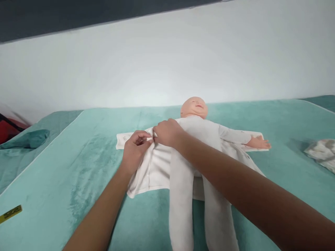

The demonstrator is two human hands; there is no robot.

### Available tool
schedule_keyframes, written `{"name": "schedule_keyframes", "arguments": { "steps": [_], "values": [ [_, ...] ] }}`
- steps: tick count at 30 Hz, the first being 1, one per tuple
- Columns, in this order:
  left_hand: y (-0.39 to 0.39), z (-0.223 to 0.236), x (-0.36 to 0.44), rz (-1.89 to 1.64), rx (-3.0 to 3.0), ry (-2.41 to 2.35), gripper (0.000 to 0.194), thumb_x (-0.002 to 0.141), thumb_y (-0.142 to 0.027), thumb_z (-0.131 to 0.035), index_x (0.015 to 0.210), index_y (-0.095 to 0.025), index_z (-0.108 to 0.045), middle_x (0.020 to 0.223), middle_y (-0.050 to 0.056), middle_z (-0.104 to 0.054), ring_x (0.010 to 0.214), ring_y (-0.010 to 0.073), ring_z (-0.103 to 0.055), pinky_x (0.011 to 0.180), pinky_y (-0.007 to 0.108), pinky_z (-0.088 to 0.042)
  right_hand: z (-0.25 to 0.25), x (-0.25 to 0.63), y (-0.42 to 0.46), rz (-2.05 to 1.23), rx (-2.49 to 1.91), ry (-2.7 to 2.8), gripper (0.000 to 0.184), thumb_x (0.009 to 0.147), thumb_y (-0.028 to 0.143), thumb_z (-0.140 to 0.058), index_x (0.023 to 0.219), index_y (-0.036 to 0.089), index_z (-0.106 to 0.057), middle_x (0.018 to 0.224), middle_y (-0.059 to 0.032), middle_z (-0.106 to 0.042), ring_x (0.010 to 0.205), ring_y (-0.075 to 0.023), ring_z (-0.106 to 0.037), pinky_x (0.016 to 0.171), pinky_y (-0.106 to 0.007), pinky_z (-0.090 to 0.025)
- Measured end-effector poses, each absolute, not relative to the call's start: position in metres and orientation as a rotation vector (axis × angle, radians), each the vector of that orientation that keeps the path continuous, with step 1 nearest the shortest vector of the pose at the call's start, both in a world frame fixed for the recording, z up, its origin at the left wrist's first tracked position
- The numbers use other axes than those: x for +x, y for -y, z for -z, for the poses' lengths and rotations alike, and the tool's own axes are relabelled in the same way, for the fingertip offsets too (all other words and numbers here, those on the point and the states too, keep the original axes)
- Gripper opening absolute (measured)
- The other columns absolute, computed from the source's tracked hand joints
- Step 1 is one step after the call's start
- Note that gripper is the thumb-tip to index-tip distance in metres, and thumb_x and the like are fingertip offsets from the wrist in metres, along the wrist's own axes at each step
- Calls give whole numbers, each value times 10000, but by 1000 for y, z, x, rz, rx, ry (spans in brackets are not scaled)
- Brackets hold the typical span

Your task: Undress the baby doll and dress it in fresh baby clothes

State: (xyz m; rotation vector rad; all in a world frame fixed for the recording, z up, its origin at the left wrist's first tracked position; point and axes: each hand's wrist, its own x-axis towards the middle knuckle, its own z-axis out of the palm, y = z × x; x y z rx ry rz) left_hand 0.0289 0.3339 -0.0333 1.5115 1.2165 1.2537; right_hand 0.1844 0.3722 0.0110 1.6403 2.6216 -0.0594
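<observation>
A baby doll [208, 134] with a white cloth body lies on its back on top of a spread-open white baby shirt [160, 170]. Its far-right arm [258, 142] rests over one shirt sleeve, bare hand showing. With fingers pinched, my left hand [134, 150] grips the shirt near the left sleeve opening. My right hand [169, 132] is closed on the same cloth, right beside the left fingertips, its arm crossing over the doll's body. The doll's other arm is hidden behind my hands and the fabric. The left sleeve end [120, 141] lies flat beyond my left hand.
A green plush blanket [86, 153] covers the surface, with a white wall [167, 59] behind. At the right edge sits a crumpled patterned white bundle [323, 153]. A yellow strip [10, 214] lies at the lower left, and something red [9, 129] shows at the far left.
</observation>
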Motion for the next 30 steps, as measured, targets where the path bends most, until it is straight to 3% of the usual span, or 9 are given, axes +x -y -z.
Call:
{"name": "schedule_keyframes", "arguments": {
  "steps": [3,6,8,10,13,16,21,25,30],
  "values": [
    [-334,33,29,-1198,1475,-1106,202,723,-294,-714,895,-204,-656,1063,52,-658,944,176,-611,804,277,-476,-11,185,-368,18,1668,-2697,133,846,231,-526,894,171,-635,964,-115,-673,891,-250,-607,764,-360,-373],
    [-339,35,24,-1209,1393,-1197,284,737,-354,-710,969,-208,-637,880,28,-663,803,152,-606,725,262,-465,-17,206,-350,-10,1851,-2873,195,903,303,-475,946,183,-624,994,-97,-667,957,-251,-584,794,-353,-385],
    [-342,36,23,-1172,1381,-1297,324,739,-391,-704,998,-210,-629,779,0,-633,690,132,-567,654,251,-437,-20,232,-329,-21,2222,-2916,198,922,299,-441,967,208,-611,1037,-75,-660,990,-225,-575,798,-324,-396],
    [-343,37,23,-1139,1427,-1366,328,743,-417,-692,991,-210,-638,803,-6,-622,678,129,-554,653,255,-430,-17,264,-306,-126,2651,-2824,194,922,291,-422,946,219,-601,1034,-70,-654,992,-216,-573,799,-311,-403],
    [-343,37,26,-1142,1484,-1402,327,756,-444,-668,976,-204,-643,827,-10,-601,716,133,-557,708,264,-443,-4,311,-280,-308,3082,-2461,294,925,403,-411,755,218,-564,891,-85,-644,787,-203,-575,714,-317,-401],
    [-339,36,29,-1136,1498,-1433,328,778,-462,-641,978,-202,-635,744,-25,-580,705,140,-551,724,271,-448,10,338,-269,55,3052,-2055,517,931,552,-323,569,231,-506,654,-85,-615,638,-224,-533,616,-335,-338],
    [-328,36,31,-1102,1661,-1522,297,843,-457,-556,1005,-219,-628,814,3,-666,746,169,-595,732,299,-445,10,338,-267,243,2939,-1955,648,914,642,-234,563,218,-578,697,-146,-659,694,-282,-582,623,-357,-335],
    [-321,38,36,-1068,1696,-1598,290,828,-443,-569,1008,-224,-629,809,13,-683,714,176,-592,683,302,-437,4,328,-262,537,3011,-2061,617,898,658,-283,614,215,-605,687,-106,-663,707,-266,-594,637,-347,-360],
    [-318,32,51,-1231,1609,-1490,226,791,-331,-604,973,-198,-610,969,37,-688,883,178,-617,816,306,-460,6,311,-260,1039,3187,-2136,490,854,653,-400,838,204,-596,864,-73,-683,818,-248,-602,674,-326,-413]
  ]
}}
